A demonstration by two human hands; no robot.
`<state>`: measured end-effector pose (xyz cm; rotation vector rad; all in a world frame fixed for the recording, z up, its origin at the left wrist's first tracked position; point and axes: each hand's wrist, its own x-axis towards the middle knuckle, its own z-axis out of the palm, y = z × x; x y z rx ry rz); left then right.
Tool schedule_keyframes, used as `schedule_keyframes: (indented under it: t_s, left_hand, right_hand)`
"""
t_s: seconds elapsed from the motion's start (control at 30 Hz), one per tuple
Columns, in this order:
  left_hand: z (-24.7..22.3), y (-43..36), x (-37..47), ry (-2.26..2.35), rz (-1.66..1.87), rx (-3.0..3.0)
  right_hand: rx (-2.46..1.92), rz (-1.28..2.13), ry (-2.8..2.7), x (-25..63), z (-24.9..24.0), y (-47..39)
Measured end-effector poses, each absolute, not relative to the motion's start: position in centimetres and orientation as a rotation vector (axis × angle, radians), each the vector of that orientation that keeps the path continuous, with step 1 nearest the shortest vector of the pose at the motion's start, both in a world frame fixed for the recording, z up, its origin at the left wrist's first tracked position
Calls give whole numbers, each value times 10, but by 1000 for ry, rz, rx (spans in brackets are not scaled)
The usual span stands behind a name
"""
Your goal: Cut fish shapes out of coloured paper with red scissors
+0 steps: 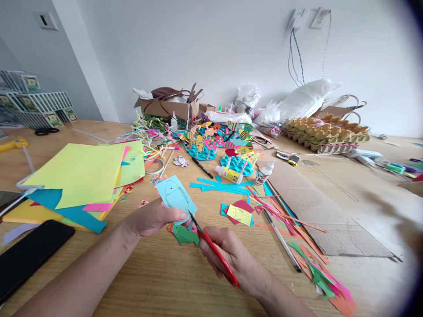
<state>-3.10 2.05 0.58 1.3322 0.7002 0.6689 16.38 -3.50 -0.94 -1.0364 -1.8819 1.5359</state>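
My left hand (157,218) pinches the lower edge of a light blue paper card (173,193) with a fish drawn on it. In my right hand (228,251) is a pair of red-handled scissors (216,251), its dark blades touching the card's lower right edge. A green paper fish (185,235) lies on the table just beneath my hands. To the right, a small yellow card (239,215) with a drawn fish rests on red and blue paper pieces.
Coloured paper sheets (89,171) and a black phone (36,253) lie on the left. Paper strips, a pen (282,240) and cardboard (317,211) are on the right. Behind stand glue bottles (264,172), decorated blue egg-carton pieces (201,153) and stacked egg trays (325,132).
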Motion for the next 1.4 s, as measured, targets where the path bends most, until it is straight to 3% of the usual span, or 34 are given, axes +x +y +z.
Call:
schedule_keyframes:
  t_s: [1.4]
  left_hand:
    - [9, 23, -31, 774, 769, 1276]
  right_hand:
    - [-1096, 1426, -1955, 165, -12, -32]
